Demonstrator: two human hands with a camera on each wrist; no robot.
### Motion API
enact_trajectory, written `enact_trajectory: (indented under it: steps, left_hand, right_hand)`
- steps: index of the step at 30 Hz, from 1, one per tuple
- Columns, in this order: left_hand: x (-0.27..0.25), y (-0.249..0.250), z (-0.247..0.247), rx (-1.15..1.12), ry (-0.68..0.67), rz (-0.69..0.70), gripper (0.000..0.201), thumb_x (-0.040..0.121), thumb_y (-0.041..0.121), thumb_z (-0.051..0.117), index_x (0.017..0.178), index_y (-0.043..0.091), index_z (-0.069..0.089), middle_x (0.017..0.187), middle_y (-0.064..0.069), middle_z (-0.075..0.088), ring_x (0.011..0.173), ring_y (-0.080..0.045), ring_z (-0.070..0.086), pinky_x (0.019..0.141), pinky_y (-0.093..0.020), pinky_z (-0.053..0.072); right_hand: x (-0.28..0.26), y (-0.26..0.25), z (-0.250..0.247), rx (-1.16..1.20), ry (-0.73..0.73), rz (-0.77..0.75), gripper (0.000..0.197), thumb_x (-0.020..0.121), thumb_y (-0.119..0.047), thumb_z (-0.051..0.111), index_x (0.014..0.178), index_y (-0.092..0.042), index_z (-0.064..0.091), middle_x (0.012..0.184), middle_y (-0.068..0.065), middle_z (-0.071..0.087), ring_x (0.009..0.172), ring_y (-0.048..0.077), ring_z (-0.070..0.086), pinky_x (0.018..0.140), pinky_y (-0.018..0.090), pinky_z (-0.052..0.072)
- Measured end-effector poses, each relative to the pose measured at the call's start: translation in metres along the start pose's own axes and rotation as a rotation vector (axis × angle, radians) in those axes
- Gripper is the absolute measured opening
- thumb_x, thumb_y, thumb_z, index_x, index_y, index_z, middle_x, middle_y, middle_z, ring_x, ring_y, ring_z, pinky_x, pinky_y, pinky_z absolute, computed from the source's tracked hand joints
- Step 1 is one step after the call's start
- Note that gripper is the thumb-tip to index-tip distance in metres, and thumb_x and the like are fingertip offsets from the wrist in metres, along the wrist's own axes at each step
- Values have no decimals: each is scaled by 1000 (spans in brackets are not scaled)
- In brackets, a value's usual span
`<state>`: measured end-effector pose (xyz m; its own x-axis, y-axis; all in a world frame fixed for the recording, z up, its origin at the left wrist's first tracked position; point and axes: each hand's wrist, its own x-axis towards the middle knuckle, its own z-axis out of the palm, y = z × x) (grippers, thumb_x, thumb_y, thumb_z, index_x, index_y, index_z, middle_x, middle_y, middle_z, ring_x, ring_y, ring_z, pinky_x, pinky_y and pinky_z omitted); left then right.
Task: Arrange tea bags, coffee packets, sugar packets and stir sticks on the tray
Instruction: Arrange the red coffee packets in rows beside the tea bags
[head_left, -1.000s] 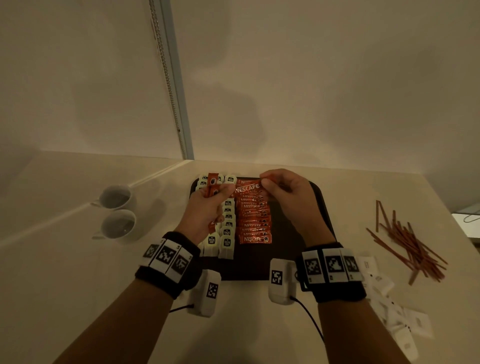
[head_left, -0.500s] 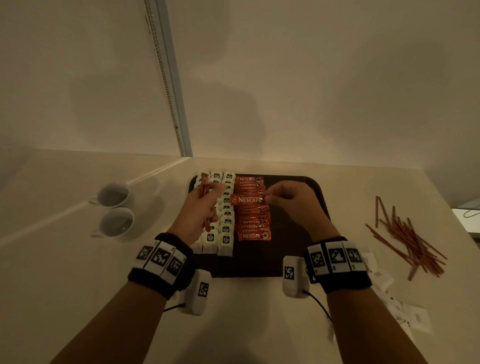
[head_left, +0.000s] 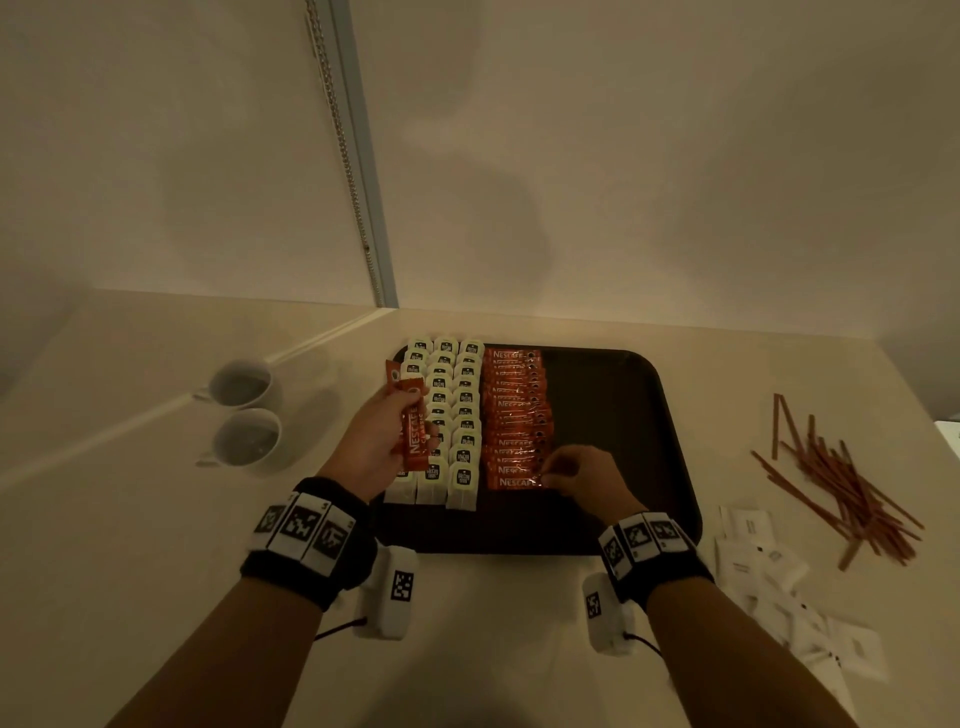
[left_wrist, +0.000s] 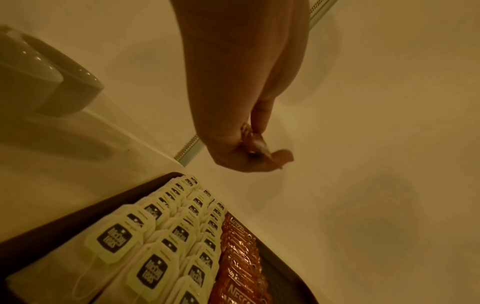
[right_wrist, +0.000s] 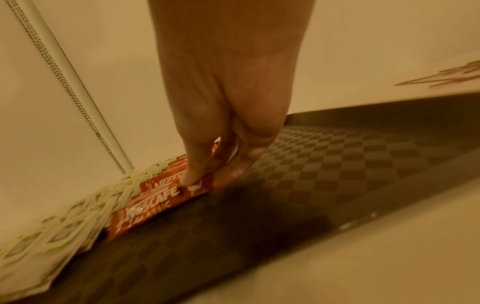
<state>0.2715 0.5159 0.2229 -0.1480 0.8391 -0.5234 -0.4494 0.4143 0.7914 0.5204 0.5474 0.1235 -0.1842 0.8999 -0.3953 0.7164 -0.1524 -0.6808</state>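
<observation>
While the nearest coffee packet (head_left: 511, 482) is set down, right hand (head_left: 582, 475) pinching its right end between thumb and fingertips (right_wrist: 191, 176), pressed to the tray (head_left: 623, 415) floor at the near end of the coffee column (head_left: 514, 410). Placed there, by judgement, to extend the overlapped row toward the tray's near rim, each packet lapping the one behind so that labels stay readable. Left hand (head_left: 376, 441) raised over the tray's left edge, closed around spare packets (head_left: 410, 421) held upright: apparently a ready stock, fed one at a time to the placing hand. Tea bags (head_left: 447, 415) already laid in three shingled columns along the tray's left side, touching the coffee column. Right half of the tray bare, probably reserved for what remains. Stir sticks (head_left: 841, 478) in a loose heap on the table (head_left: 130, 519) well right of the tray; sugar packets (head_left: 769, 571) scattered just beside the tray's near right corner, not yet arranged. Two cups (head_left: 244, 410) left of the tray, apart from it.
</observation>
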Motion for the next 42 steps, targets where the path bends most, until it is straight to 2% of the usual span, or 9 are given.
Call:
enact_trajectory:
  steps: [3,6,14,22,27,31,34,38,42]
  left_hand:
    - [-1,-1,0,14,-11,8,15,99,10,45,106,8,58,84,-7,57,69,-19,57,55,-28,57]
    - [-2,-2,0,74,-32,36,17,98,13,48,112,10,58,87,-4,60,78,-19,61,61,-33,56]
    - [-4,-7,-1,197,15,69,15,93,19,58,105,11,62,80,0,67,57,-13,58,43,-20,45]
    - [-6,-6,3,218,-14,52,7,92,22,61,95,17,63,76,8,72,64,-14,65,47,-21,39]
    - [-4,-8,4,216,20,52,4,91,22,62,91,18,62,76,6,66,60,-12,56,41,-19,34]
    - [-3,-10,3,203,1,56,6,90,21,63,92,16,59,85,0,69,60,-13,56,39,-18,34]
    - [-3,-11,9,188,-3,51,6,89,20,65,90,17,60,86,0,69,59,-13,59,41,-18,35]
    - [-3,-12,22,200,-31,41,14,89,22,65,99,14,60,88,0,69,57,-12,60,40,-18,36]
    - [-6,-11,24,318,-89,51,10,86,21,67,93,14,64,66,5,61,44,-8,44,39,-18,33]
  right_hand:
    - [1,0,3,-43,78,-3,13,80,-14,71,90,-16,63,95,-7,59,94,8,54,87,25,43]
    - [1,-1,6,-36,106,-9,13,80,-14,71,89,-14,61,93,-5,60,91,9,55,85,25,43]
    - [4,0,10,-88,129,6,16,81,-17,70,91,-14,58,97,1,60,90,13,56,82,24,45]
    - [6,2,11,-91,120,54,20,81,-19,70,91,-15,54,99,2,58,88,13,55,77,24,42]
    - [2,2,8,-100,97,74,22,83,-24,69,94,-16,52,97,0,56,86,11,54,72,21,41]
    - [-8,-21,1,140,154,11,21,87,-32,63,98,-17,52,98,-3,59,89,13,60,73,22,50]
    - [-20,-62,-4,473,22,-128,26,86,-37,63,104,-19,57,104,-1,64,96,17,65,81,31,54]
    - [-24,-102,-10,721,-59,-225,26,85,-21,66,108,-13,58,109,7,68,98,25,67,85,41,55]
    - [-19,-114,-18,823,-52,-191,27,86,-11,62,112,-10,54,112,15,64,102,31,65,92,48,52]
